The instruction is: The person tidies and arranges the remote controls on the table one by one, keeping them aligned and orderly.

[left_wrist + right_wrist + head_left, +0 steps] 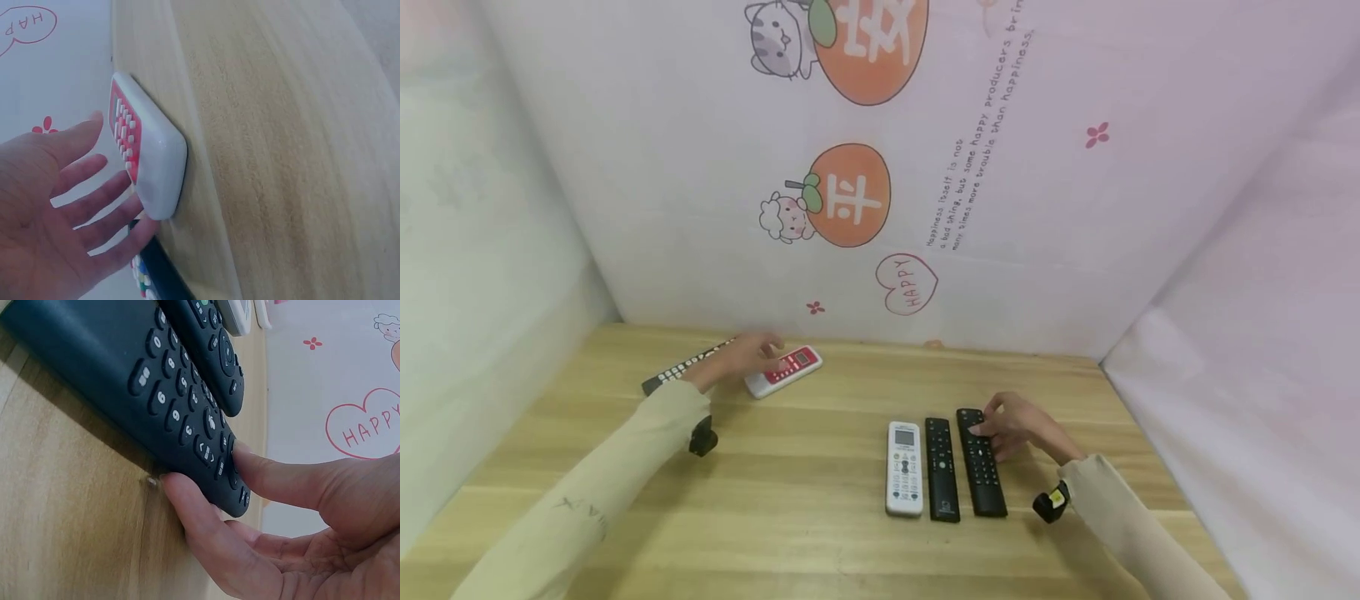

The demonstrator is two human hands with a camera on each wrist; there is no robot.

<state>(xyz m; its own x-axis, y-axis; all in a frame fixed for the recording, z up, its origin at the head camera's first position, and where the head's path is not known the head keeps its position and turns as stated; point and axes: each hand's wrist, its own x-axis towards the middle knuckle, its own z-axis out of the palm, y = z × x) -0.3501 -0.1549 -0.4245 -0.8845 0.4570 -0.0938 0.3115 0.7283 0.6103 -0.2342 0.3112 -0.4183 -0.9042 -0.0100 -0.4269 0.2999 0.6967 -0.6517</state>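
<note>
My left hand [741,357] hovers over a white remote control with a red face [797,362] at the back left. In the left wrist view its fingers are spread and relaxed beside that remote's edge; I cannot tell whether they touch it. Under the left wrist, partly covered, lies a dark remote with pale buttons [672,377]. My right hand [1021,423] pinches the far end of the rightmost black remote [988,493]. Its thumb lies on the button face and a finger is at the side, as the right wrist view shows.
Left of the held remote, a second black remote [942,479] and a white remote with a small screen [904,475] lie side by side. White printed cloth [1015,308] stands behind the wooden table [790,500], with cloth walls at both sides.
</note>
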